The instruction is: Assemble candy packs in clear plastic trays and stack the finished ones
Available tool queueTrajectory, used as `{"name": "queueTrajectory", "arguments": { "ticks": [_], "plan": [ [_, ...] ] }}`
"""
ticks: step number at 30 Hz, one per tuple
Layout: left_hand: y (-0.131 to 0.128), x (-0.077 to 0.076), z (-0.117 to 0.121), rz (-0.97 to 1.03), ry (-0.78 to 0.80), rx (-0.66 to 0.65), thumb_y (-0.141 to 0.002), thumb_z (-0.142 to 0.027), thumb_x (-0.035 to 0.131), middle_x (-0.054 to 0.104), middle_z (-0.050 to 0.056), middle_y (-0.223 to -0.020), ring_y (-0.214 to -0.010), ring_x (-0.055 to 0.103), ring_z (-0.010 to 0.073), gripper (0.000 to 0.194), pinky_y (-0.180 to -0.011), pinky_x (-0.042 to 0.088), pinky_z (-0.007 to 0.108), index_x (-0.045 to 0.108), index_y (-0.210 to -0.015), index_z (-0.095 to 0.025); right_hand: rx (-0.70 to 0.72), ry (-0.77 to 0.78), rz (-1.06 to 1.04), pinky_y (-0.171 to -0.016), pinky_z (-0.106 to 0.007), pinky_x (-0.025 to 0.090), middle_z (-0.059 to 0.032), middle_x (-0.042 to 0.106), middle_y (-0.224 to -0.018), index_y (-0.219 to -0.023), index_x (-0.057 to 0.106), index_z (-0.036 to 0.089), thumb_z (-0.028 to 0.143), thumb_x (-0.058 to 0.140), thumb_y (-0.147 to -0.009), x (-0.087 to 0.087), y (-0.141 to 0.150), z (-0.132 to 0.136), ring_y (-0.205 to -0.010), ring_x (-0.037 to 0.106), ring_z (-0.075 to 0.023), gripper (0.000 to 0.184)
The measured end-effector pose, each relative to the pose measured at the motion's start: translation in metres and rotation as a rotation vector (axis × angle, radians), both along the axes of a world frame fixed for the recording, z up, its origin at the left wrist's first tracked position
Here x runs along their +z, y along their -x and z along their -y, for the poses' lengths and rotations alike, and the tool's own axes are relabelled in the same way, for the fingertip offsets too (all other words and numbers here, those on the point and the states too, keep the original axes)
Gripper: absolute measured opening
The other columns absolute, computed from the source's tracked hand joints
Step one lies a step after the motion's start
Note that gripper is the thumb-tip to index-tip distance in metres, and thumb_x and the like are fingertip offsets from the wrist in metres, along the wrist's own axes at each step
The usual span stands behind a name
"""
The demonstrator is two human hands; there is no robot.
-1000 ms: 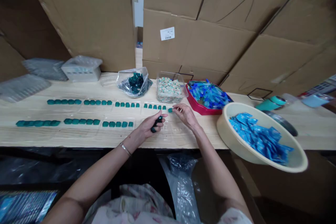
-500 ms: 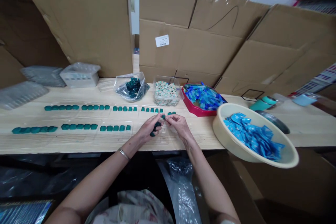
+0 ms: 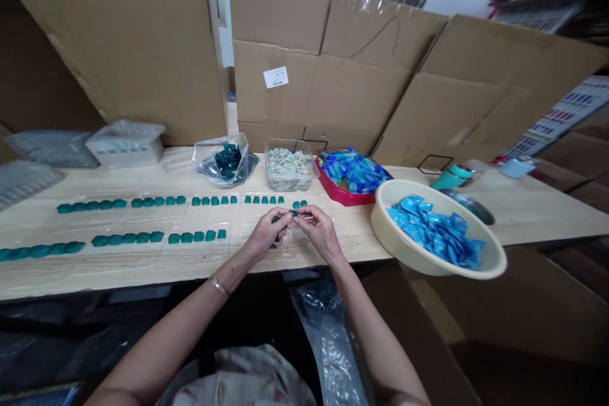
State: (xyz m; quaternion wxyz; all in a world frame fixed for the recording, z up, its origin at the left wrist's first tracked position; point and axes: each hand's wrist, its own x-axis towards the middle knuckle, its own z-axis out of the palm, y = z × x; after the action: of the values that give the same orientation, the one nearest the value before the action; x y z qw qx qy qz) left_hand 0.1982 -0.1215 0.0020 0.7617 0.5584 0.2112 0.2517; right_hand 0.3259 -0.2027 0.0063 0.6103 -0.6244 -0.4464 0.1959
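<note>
My left hand [image 3: 269, 231] is closed, with dark green pieces [image 3: 276, 240] partly showing under its curled fingers. Thumb and finger of my right hand [image 3: 320, 231] pinch one small green piece [image 3: 294, 213], and the left fingertips meet it there. Both hands are just above the near side of the table. Small green blocks [image 3: 159, 201] lie in two rows of short groups to the left, on thin clear trays that are hard to make out. A further few green blocks [image 3: 299, 204] lie just behind my fingertips.
Behind the rows stand a plastic bag [image 3: 204, 171] of dark green pieces, a clear box [image 3: 290, 185] of small pale pieces and a red tray [image 3: 347, 198] of blue sticks. A cream basin [image 3: 380, 216] of blue packets overhangs the front edge at right. Cardboard [image 3: 280, 101] walls the back.
The view has turned a little to the right, so the table's contents appear shifted left. My hands have come closer together around the small green piece.
</note>
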Motion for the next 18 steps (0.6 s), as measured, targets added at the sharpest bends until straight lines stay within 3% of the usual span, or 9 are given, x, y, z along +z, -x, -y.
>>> {"name": "queueTrajectory", "arguments": {
  "ticks": [4,10,14,18],
  "plan": [
    [-0.003,0.002,0.005,-0.085,-0.114,-0.003,-0.076,-0.047,0.057,0.046,-0.005,-0.063,-0.043,0.033,0.0037,0.029,-0.035,0.025,0.014,0.052,-0.08,-0.018,0.035,0.024,0.004,-0.069,-0.028,0.051,-0.004,0.065,-0.087,-0.084,0.067,0.019,0.031,0.07,-0.067,0.004,-0.004,0.01,-0.074,0.061,-0.015,0.021],
    [-0.01,0.003,0.015,-0.143,-0.207,-0.004,-0.077,-0.048,0.055,0.044,-0.006,-0.057,-0.042,0.034,0.0049,0.029,-0.035,0.028,0.014,0.053,-0.082,-0.019,0.046,0.069,-0.223,-0.066,-0.026,0.051,-0.0007,0.064,-0.072,-0.083,0.064,0.017,0.03,0.075,-0.062,-0.001,-0.013,0.023,-0.066,0.061,-0.013,0.026],
    [-0.019,0.0,0.019,-0.118,-0.165,-0.087,-0.082,-0.047,0.052,0.036,-0.008,-0.05,-0.039,0.029,0.0044,0.029,-0.034,0.024,0.014,0.051,-0.078,-0.019,0.067,0.036,-0.286,-0.066,-0.025,0.05,0.001,0.064,-0.069,-0.078,0.064,0.018,0.026,0.077,-0.06,-0.008,-0.024,0.03,-0.065,0.061,-0.0115,0.024],
    [-0.032,0.003,0.021,-0.036,-0.039,-0.147,-0.082,-0.043,0.055,0.046,-0.005,-0.061,-0.041,0.03,0.0029,0.026,-0.034,0.022,0.012,0.048,-0.077,-0.019,0.117,-0.033,-0.366,-0.066,-0.025,0.051,0.0011,0.066,-0.07,-0.078,0.063,0.018,0.023,0.078,-0.06,-0.009,-0.035,0.037,-0.065,0.062,-0.0114,0.024]
  ]
}}
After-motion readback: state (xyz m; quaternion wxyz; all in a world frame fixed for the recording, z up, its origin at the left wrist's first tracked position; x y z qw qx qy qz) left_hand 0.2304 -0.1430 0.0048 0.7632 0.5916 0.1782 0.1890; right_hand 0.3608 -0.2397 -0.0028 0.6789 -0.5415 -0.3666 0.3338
